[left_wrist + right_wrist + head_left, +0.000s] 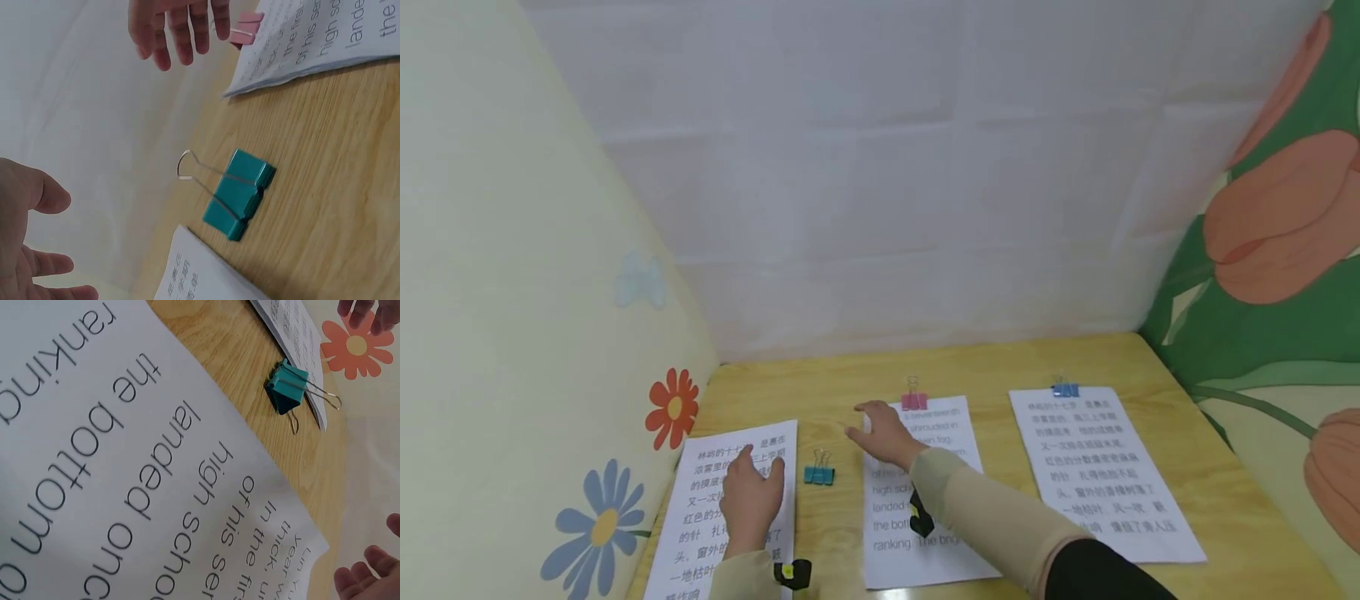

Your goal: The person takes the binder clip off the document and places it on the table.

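A teal binder clip (818, 475) stands on the table between two stacks of paper, its wire handles raised, gripping nothing. My left hand (751, 500) hovers over the left stack of Chinese-printed sheets (700, 517), fingers loosely spread and holding nothing. Above the upper left part of the middle English-printed stack (910, 558) is my right hand (886, 435), fingers apart and nothing in them. A pink binder clip (914, 402) is on the top edge of that stack. In the left wrist view the teal clip (237, 194) lies apart from both hands.
On the right lies another stack of Chinese-printed sheets (1097, 475) with a blue binder clip (1064, 390) on its top edge. The wooden table (985, 367) meets a white cloth backdrop (865, 208) behind. Painted walls with flowers stand at both sides.
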### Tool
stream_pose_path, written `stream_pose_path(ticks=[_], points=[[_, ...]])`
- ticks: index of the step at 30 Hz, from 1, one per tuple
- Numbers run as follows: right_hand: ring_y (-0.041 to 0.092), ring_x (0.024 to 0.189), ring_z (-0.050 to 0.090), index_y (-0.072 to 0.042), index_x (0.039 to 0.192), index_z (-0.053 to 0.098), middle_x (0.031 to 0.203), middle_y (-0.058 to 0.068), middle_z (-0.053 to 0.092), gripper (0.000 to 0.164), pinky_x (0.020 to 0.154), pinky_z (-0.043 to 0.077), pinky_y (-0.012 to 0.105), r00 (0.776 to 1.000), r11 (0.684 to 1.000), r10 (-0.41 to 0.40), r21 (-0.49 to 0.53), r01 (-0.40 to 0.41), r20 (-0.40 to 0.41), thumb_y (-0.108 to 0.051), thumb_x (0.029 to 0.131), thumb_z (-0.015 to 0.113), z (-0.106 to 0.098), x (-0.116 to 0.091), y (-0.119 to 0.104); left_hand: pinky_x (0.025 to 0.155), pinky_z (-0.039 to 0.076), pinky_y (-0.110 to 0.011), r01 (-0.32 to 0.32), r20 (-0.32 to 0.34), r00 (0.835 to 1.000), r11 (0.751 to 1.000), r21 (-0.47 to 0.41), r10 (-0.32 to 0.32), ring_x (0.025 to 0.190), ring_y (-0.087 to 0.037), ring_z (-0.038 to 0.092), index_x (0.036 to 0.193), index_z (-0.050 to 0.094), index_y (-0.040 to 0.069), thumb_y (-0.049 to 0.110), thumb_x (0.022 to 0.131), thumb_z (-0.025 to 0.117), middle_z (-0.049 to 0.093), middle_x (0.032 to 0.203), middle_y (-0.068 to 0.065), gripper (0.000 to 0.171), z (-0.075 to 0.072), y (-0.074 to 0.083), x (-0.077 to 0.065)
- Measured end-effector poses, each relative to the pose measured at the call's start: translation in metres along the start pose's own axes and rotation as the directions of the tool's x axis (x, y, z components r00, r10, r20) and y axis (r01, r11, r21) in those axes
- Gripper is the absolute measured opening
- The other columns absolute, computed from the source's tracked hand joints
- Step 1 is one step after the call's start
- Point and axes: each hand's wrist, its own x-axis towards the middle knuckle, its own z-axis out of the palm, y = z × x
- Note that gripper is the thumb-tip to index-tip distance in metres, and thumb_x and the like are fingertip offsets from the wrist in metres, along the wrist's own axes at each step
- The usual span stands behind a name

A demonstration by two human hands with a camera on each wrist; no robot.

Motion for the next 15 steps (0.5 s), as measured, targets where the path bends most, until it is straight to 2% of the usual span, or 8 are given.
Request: stream_pose_path(ticks=[4, 7, 12, 15], points=[[0.042, 0.138, 0.044, 0.004, 0.143, 0.053, 0.147, 0.025, 0.049, 0.054, 0.115, 0.034, 0.054, 0.999, 1.000, -0.004, -0.016, 0.004, -0.043, -0.029, 0.101, 0.060, -0.009, 0.000, 0.011, 0.105, 0.033, -0.073, -0.057, 0.037, 0.998, 0.998, -0.025, 0.058, 0.134, -0.059, 0.039, 0.148, 0.037, -0.015, 0.026, 0.099, 0.054, 0.040, 0.145, -0.042, 0.066, 0.012, 0.013, -0.007], [0.044, 0.136, 0.045, 0.007, 0.142, 0.053, 0.145, 0.028, 0.049, 0.053, 0.115, 0.035, 0.055, 0.998, 1.000, -0.006, -0.008, 0.006, -0.067, -0.026, 0.101, 0.060, -0.015, 0.000, 0.018, 0.106, 0.036, -0.069, -0.086, 0.085, 0.992, 0.992, -0.096, 0.095, 0.133, -0.058, 0.041, 0.147, 0.038, -0.016, 0.024, 0.100, 0.054, 0.041, 0.144, -0.042, 0.063, 0.020, 0.021, -0.010], [0.044, 0.136, 0.047, 0.009, 0.141, 0.053, 0.143, 0.029, 0.052, 0.052, 0.115, 0.034, 0.054, 0.996, 1.000, 0.001, -0.004, -0.002, -0.089, -0.024, 0.101, 0.060, -0.024, 0.001, 0.027, 0.104, 0.041, -0.064, -0.066, 0.183, 0.976, 0.964, -0.259, 0.116, 0.130, -0.054, 0.046, 0.149, 0.036, -0.015, 0.021, 0.104, 0.054, 0.045, 0.142, -0.039, 0.060, 0.030, 0.030, -0.013], [0.044, 0.137, 0.046, 0.009, 0.140, 0.054, 0.143, 0.029, 0.053, 0.051, 0.116, 0.034, 0.055, 0.995, 1.000, 0.020, 0.015, -0.019, -0.095, -0.022, 0.101, 0.061, -0.029, 0.001, 0.031, 0.102, 0.044, -0.063, -0.070, 0.205, 0.970, 0.955, -0.290, 0.133, 0.128, -0.051, 0.048, 0.148, 0.038, -0.013, 0.021, 0.104, 0.053, 0.048, 0.140, -0.037, 0.058, 0.035, 0.034, -0.013]])
